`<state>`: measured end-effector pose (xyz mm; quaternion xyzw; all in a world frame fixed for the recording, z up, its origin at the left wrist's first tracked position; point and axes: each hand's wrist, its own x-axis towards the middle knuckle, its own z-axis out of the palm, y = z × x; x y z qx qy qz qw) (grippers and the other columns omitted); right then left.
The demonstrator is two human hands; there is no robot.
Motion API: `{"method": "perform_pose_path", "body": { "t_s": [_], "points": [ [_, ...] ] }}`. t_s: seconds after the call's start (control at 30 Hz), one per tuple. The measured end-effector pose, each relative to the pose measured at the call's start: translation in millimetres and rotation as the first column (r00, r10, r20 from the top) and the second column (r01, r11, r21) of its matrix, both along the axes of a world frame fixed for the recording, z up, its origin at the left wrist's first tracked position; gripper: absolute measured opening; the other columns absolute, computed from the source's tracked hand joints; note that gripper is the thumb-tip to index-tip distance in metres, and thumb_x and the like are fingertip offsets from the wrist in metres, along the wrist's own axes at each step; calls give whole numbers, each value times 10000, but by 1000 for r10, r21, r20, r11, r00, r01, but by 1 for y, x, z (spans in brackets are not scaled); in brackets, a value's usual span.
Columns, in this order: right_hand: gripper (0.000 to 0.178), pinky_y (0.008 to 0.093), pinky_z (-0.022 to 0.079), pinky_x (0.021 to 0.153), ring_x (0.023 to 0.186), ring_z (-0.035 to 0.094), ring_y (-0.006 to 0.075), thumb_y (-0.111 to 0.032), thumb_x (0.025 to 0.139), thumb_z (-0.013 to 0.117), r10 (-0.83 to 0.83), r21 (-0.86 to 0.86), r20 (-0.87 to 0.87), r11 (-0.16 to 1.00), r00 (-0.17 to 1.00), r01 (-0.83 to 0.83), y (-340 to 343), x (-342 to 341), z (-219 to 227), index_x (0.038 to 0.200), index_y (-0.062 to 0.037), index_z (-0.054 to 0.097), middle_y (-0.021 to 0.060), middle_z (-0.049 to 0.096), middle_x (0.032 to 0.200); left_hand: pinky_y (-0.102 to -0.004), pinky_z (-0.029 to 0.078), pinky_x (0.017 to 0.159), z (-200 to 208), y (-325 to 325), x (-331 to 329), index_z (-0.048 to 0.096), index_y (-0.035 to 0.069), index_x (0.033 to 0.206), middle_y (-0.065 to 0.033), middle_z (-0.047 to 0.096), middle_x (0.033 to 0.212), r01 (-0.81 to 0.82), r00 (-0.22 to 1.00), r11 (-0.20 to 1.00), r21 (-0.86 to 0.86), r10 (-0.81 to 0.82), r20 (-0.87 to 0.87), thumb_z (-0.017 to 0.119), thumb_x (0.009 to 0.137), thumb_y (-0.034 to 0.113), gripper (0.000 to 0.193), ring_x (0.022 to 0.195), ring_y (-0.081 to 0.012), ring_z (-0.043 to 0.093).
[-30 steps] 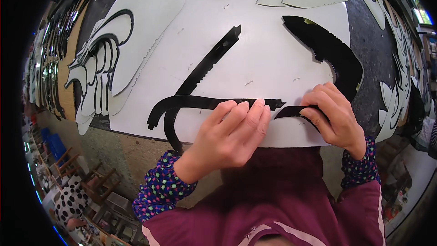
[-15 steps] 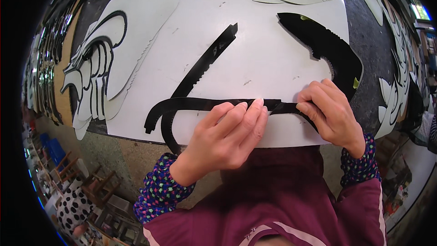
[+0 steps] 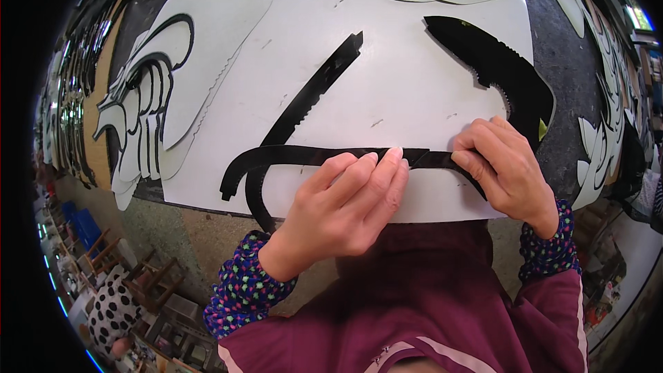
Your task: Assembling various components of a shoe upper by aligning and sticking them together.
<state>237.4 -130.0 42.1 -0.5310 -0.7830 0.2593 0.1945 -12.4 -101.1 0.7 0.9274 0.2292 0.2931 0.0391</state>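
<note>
Our left hand [image 3: 342,207] rests, fingers bunched, on the long black strip [image 3: 297,155]; whether it pinches, we cannot tell. Our right hand [image 3: 509,174] pinches the second strip [image 3: 436,159], its end meeting the first near the white sheet's [image 3: 407,90] front edge.

Strips [image 3: 311,156] are showing black | board [image 3: 400,90] is showing white | sleeves [image 3: 242,283] are showing navy with pink-green specks | shirt [image 3: 414,290] is showing maroon

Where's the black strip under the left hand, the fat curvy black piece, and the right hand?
Black strip [image 3: 297,155] under the left hand [image 3: 345,200]: head view, on the stretch beside its curled end.
Fat curvy black piece [image 3: 519,79]: head view, on its broad middle.
Right hand [image 3: 511,173]: head view, on its back.
</note>
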Motion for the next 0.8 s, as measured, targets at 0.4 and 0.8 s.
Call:
{"method": "perform_pose_path", "body": {
  "t_s": [0.4,0.8],
  "points": [
    [47,346,377,651,666,490,255,-84,899,659,-7,-65,-26,998,1000,5,0,2,1,887,-71,615,54,588,795,-284,518,709,-1,-1,-1,755,30,1003,-68,725,1053,-5,1000,1000,5,5,1,691,765,25,247,892,-169,633],
    [64,348,385,646,660,516,266,-80,898,657,-11,-39,-17,999,1000,11,3,0,0,870,-64,602,64,590,782,-282,520,705,0,-1,0,756,26,998,-73,728,1045,-8,1000,1000,2,8,3,694,754,27,252,886,-172,633]
  ]
}}
